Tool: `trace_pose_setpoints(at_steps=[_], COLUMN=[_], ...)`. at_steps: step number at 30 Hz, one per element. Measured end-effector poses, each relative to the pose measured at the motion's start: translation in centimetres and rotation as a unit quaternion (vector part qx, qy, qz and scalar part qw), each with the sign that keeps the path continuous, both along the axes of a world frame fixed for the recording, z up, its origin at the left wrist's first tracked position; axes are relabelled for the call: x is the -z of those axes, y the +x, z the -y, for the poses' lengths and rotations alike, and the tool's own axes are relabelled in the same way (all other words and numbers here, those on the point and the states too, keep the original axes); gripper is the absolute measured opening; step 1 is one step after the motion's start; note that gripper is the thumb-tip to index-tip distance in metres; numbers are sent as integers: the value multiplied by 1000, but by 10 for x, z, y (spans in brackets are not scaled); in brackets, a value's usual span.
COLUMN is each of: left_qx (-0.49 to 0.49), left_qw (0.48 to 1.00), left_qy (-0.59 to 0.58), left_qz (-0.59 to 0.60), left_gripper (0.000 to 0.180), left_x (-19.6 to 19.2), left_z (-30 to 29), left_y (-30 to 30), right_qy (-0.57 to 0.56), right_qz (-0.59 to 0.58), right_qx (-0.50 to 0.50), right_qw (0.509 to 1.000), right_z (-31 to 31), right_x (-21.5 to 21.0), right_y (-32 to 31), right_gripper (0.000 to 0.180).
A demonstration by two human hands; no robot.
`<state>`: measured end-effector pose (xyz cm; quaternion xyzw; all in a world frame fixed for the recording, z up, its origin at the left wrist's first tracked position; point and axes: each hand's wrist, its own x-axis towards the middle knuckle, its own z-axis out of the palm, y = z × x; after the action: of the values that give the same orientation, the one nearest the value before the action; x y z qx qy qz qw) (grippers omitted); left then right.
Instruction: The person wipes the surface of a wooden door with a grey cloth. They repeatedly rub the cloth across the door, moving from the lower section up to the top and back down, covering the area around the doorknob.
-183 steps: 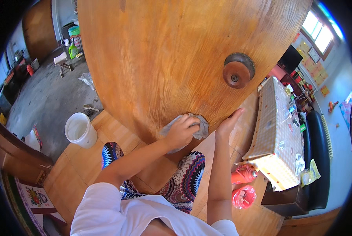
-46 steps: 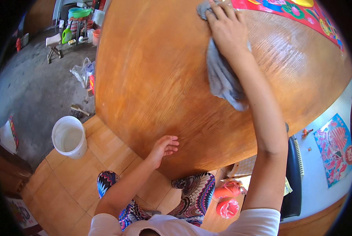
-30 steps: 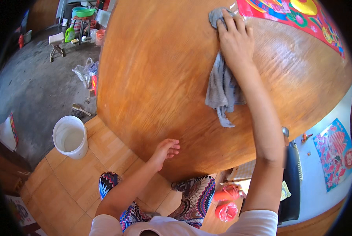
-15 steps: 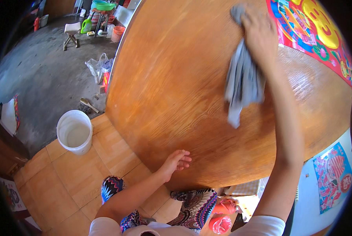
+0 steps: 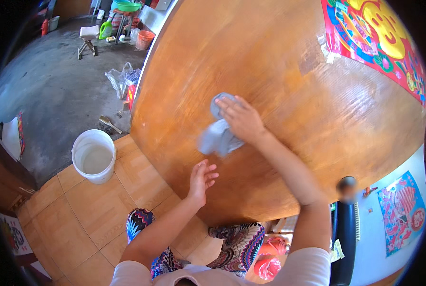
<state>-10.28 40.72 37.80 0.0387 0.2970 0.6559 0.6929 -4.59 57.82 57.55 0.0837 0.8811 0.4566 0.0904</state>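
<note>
My right hand (image 5: pixel 243 119) presses a grey-blue cloth (image 5: pixel 218 138) against the large brown wooden panel (image 5: pixel 270 62). Part of the cloth bunches above my fingertips, and the rest hangs blurred below the hand. Close to the panel's lower left part, my left hand (image 5: pixel 202 181) is raised with nothing in it, its fingers apart and loosely bent. A colourful red and yellow poster (image 5: pixel 365 38) is fixed to the upper right of the panel. Near its lower left corner, a pale torn patch (image 5: pixel 330 56) shows on the wood.
A white bucket (image 5: pixel 95 155) stands on the tiled floor (image 5: pixel 94 209) at left, with a brush (image 5: pixel 110 125) beyond it. Farther back are a stool (image 5: pixel 88 40), plastic bags (image 5: pixel 120 78) and an orange bucket (image 5: pixel 145 40). Red items (image 5: pixel 270 257) lie by my legs.
My right hand has swept the cloth down and left across the panel, from beside the poster to nearer my left hand. The left hand has risen slightly.
</note>
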Motion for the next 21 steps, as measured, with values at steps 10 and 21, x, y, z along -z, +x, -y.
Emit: trace_pose_setpoints(at_steps=[10,21], left_qx=[54,-20], left_qw=[998,999], left_qy=[-7,-26], left_qz=[9,-9], left_gripper=[27,21], left_x=[7,16], left_z=[7,-2], left_y=[4,-8], right_qy=[208,-15], right_qz=[-480,-49], right_qx=[-93,-156], right_qw=[847,986], right_z=[-83,-91], right_x=[-228,47], right_y=[-140,-127], right_gripper=[38,34])
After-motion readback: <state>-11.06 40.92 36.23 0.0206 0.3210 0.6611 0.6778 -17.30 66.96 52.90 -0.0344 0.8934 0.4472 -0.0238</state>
